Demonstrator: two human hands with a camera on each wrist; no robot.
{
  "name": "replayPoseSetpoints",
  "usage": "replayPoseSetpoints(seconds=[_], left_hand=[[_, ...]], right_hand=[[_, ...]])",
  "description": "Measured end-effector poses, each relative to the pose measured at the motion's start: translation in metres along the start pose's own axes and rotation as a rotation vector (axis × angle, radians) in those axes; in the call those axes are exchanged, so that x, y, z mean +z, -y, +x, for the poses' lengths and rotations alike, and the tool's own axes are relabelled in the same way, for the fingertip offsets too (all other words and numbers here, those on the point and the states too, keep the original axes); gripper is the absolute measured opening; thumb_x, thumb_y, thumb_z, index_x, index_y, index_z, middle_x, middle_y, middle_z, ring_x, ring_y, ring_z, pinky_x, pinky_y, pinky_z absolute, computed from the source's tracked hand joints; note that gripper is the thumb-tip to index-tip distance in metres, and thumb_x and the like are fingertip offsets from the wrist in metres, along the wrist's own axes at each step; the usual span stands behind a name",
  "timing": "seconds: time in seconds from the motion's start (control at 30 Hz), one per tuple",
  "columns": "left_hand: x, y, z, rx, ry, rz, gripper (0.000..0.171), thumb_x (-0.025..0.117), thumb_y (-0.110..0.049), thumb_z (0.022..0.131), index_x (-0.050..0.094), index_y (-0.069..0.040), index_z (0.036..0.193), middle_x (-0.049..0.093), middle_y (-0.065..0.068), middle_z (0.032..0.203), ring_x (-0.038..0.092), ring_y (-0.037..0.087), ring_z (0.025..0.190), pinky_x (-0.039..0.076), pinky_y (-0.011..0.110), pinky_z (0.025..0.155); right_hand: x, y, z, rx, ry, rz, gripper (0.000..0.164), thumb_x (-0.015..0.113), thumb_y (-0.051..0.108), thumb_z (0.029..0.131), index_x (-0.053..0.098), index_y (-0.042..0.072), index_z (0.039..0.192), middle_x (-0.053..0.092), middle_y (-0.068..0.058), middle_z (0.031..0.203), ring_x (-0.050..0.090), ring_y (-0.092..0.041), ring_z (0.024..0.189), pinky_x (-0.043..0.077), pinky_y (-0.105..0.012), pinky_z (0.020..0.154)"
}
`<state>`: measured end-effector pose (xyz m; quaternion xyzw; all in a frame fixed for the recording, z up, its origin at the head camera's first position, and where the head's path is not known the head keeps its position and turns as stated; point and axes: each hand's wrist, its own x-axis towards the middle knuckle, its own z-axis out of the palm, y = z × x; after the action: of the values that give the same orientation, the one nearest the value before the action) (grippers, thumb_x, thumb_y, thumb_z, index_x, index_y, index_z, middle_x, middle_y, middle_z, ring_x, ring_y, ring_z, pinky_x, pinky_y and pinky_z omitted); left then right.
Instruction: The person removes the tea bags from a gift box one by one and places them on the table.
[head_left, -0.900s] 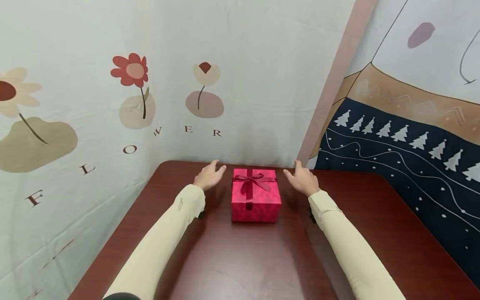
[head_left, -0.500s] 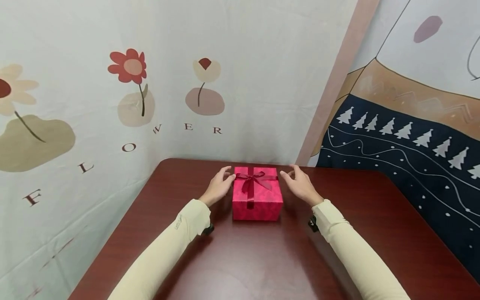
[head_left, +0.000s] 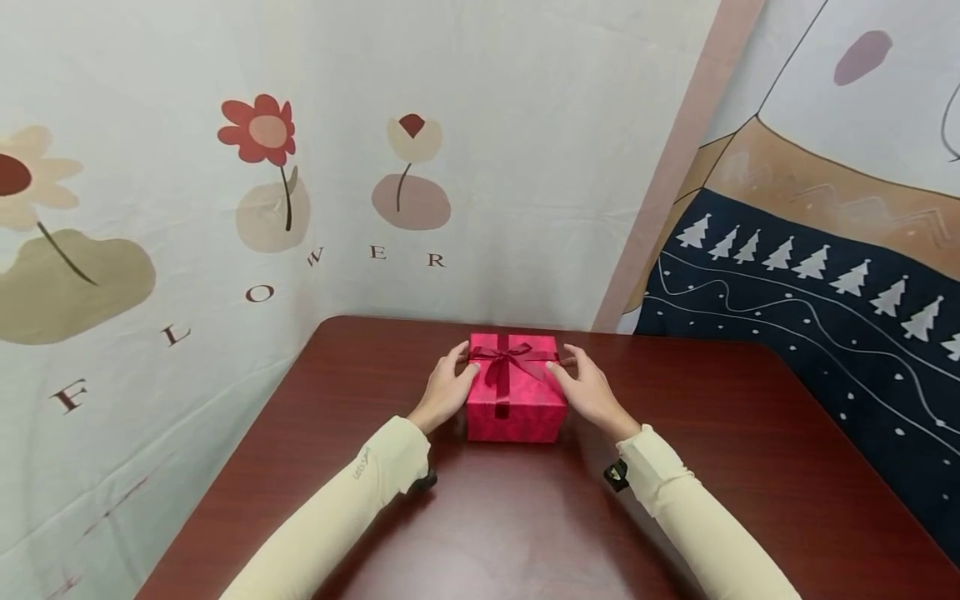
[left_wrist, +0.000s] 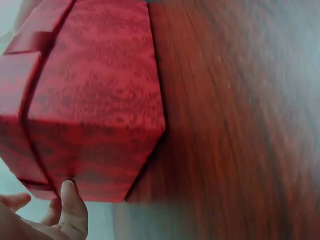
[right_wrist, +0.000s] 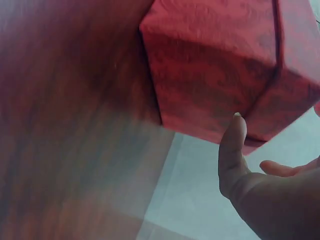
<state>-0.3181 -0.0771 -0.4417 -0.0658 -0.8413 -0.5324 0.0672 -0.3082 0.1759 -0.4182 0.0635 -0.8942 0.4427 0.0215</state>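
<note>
A red gift box point(head_left: 517, 425) with a ribbon bow point(head_left: 510, 355) sits on a wooden table point(head_left: 517, 521) between a person's left hand point(head_left: 444, 390) and right hand point(head_left: 592, 393), both spread with loosely extended fingers, contact unclear.

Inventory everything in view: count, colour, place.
table: one, reddish brown, lower centre
gift box: one, pinkish red, on the table
ribbon bow: one, dark red, atop the box
flower-print backdrop: one, off-white, behind the table
tree-print backdrop: one, navy, tan and white, at right
sleeves: two, cream, over the table
wrist devices: two, black, at the sleeves' ends
left hand: one, bare, at the box's left side
right hand: one, bare, at the box's right side
</note>
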Motion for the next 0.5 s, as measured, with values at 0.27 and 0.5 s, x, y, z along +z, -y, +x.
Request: replayPoseSetpoints(seconds=[0.27, 0.5], left_hand=[[0.004, 0.000, -0.006, -0.023, -0.032, -0.027, 0.060, 0.056, -0.027, 0.095, 0.041, -0.007, 0.150, 0.056, 0.018, 0.132, 0.049, 0.032, 0.127, 0.037, 0.052, 0.106], [0.005, -0.002, -0.005, -0.022, -0.049, -0.050, 0.060, 0.058, -0.026, 0.093, 0.044, -0.008, 0.149, 0.060, 0.016, 0.128, 0.055, 0.030, 0.120, 0.041, 0.048, 0.103]], right_hand=[[0.011, -0.007, -0.001, 0.021, -0.017, 0.056, 0.066, 0.061, 0.036, 0.096, 0.037, 0.004, 0.149, 0.056, -0.021, 0.127, 0.054, -0.034, 0.119, 0.044, -0.051, 0.099], [0.012, -0.005, 0.001, 0.052, -0.012, 0.122, 0.062, 0.062, 0.032, 0.096, 0.041, 0.002, 0.147, 0.057, -0.021, 0.122, 0.055, -0.032, 0.114, 0.046, -0.045, 0.094]])
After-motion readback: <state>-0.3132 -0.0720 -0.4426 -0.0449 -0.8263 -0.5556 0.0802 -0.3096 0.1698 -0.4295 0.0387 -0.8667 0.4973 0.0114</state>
